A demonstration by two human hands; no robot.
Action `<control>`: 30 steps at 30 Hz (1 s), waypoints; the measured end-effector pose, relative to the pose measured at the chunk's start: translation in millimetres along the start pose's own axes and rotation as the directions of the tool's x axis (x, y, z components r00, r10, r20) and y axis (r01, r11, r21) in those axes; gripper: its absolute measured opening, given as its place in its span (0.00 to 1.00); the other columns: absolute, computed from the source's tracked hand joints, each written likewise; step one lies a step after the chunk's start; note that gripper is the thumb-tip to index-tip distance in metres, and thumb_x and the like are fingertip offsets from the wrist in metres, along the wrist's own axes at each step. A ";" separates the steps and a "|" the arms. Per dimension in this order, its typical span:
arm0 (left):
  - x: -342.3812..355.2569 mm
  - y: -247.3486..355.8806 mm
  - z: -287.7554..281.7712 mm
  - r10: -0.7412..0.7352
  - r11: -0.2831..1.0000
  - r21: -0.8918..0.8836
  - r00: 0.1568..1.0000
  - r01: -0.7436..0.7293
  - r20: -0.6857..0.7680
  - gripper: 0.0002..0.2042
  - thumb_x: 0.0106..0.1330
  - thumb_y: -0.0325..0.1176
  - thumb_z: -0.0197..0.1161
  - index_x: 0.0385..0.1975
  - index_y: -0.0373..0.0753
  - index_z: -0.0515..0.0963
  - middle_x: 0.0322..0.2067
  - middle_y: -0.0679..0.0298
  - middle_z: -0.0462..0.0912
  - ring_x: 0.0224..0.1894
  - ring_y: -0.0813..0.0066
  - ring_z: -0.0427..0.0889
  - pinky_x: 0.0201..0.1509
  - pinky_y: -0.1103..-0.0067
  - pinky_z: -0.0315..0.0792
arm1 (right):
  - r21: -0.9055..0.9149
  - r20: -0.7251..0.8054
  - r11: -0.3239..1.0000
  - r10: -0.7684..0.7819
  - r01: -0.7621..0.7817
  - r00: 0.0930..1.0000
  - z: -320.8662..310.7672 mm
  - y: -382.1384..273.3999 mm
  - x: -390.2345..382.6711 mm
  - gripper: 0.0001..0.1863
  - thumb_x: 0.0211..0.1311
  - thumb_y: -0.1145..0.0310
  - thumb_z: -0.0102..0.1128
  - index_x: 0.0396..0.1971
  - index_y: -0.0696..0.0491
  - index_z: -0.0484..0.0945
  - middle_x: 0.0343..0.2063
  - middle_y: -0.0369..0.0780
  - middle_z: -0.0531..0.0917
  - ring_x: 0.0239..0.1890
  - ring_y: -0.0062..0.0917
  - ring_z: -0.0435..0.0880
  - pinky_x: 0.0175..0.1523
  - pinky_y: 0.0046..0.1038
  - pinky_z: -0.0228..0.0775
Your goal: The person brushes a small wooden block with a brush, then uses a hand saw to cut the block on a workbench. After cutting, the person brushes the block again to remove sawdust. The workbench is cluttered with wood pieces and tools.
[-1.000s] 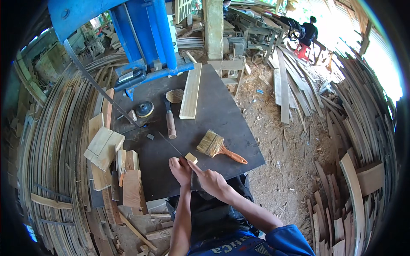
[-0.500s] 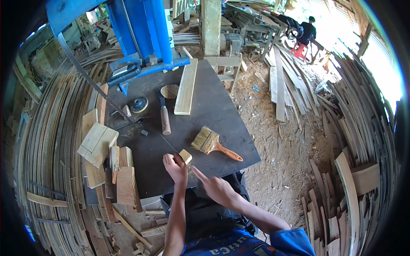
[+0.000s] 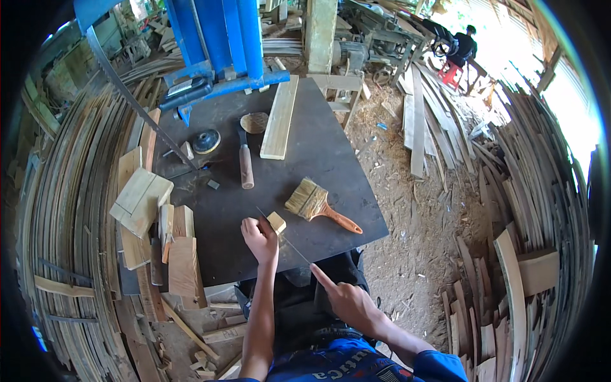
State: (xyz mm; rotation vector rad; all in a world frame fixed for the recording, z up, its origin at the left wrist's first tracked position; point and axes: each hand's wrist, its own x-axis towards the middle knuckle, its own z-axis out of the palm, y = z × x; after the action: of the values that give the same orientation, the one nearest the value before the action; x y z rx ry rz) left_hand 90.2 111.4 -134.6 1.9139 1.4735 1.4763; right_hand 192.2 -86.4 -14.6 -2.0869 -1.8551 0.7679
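Observation:
My left hand (image 3: 258, 239) is closed around a small pale wooden block (image 3: 277, 222) at the near part of the dark table (image 3: 337, 159). A thin straight saw (image 3: 296, 248), seen nearly edge-on, runs past the block toward my body. My right hand (image 3: 347, 302) grips the saw's near end, index finger stretched along it; the handle is hidden in the hand. Right of the block lies a wide paintbrush (image 3: 312, 202) with an orange-brown handle. Farther off is a wooden-handled tool (image 3: 245, 165) with a dark blade.
A long pale board (image 3: 280, 121), a round disc-shaped tool (image 3: 206, 141) and a coconut-shell-like piece (image 3: 254, 123) lie farther back. Wood offcuts (image 3: 182, 267) crowd the left edge near a blue machine (image 3: 216, 38) with its band blade. Stacked planks flank both sides. A person (image 3: 463, 48) sits far right.
My right hand has drawn back toward my body and slightly right, pulling the saw along past the block. The left hand stays at the block. The view has shifted slightly.

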 end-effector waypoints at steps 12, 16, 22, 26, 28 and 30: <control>2.4 -10.7 4.1 0.027 1.000 0.014 0.999 -0.026 -0.028 0.09 0.57 0.25 0.53 0.18 0.35 0.61 0.21 0.53 0.65 0.26 0.52 0.66 0.31 0.63 0.60 | 0.009 -0.223 0.990 -0.132 0.138 0.966 33.9 -8.6 96.0 0.36 0.47 0.79 0.48 0.61 0.49 0.53 0.13 0.50 0.76 0.17 0.42 0.78 0.21 0.38 0.71; 0.8 2.5 1.8 0.052 0.998 -0.014 0.997 -0.053 -0.055 0.09 0.56 0.23 0.52 0.18 0.34 0.60 0.20 0.54 0.64 0.25 0.54 0.65 0.29 0.65 0.58 | -0.008 -0.102 0.999 -0.031 0.031 0.994 15.1 0.4 9.5 0.38 0.48 0.78 0.49 0.63 0.47 0.51 0.10 0.47 0.74 0.12 0.38 0.76 0.19 0.37 0.70; 2.9 3.9 -0.4 0.022 0.998 -0.055 1.000 -0.023 -0.018 0.08 0.56 0.23 0.52 0.18 0.35 0.61 0.19 0.54 0.65 0.26 0.53 0.66 0.30 0.63 0.59 | -0.079 -0.106 0.994 -0.077 0.069 0.991 14.4 -4.4 38.5 0.37 0.50 0.77 0.48 0.63 0.48 0.51 0.10 0.47 0.74 0.13 0.39 0.77 0.19 0.37 0.71; 1.4 -3.5 2.9 -0.012 1.000 -0.019 0.999 0.012 0.038 0.08 0.55 0.23 0.52 0.18 0.35 0.61 0.20 0.54 0.65 0.26 0.53 0.66 0.31 0.62 0.59 | -0.038 -0.292 0.990 -0.140 0.135 0.946 33.0 -10.7 109.6 0.32 0.52 0.76 0.49 0.60 0.53 0.54 0.11 0.49 0.74 0.16 0.41 0.77 0.20 0.39 0.70; 0.6 -2.0 3.1 0.004 1.000 -0.002 1.000 -0.004 -0.022 0.08 0.55 0.24 0.52 0.18 0.36 0.61 0.20 0.54 0.65 0.27 0.53 0.66 0.31 0.62 0.60 | -0.061 -0.300 0.988 -0.151 0.139 0.942 34.3 -11.3 99.9 0.32 0.53 0.75 0.49 0.60 0.53 0.54 0.10 0.48 0.74 0.15 0.40 0.77 0.20 0.39 0.70; 2.8 0.2 1.3 0.034 0.999 0.006 0.998 -0.034 -0.053 0.08 0.56 0.24 0.52 0.18 0.36 0.61 0.21 0.54 0.65 0.27 0.53 0.66 0.31 0.63 0.60 | -0.065 -0.151 0.994 -0.098 0.090 0.984 20.6 -5.8 49.4 0.31 0.53 0.74 0.49 0.60 0.53 0.54 0.10 0.48 0.74 0.14 0.39 0.77 0.20 0.38 0.71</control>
State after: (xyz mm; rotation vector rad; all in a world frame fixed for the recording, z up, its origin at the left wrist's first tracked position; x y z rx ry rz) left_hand 91.2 114.1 -133.5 1.9259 1.4761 1.5514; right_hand 178.9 -40.6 -39.7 -2.0135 -1.8967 0.5209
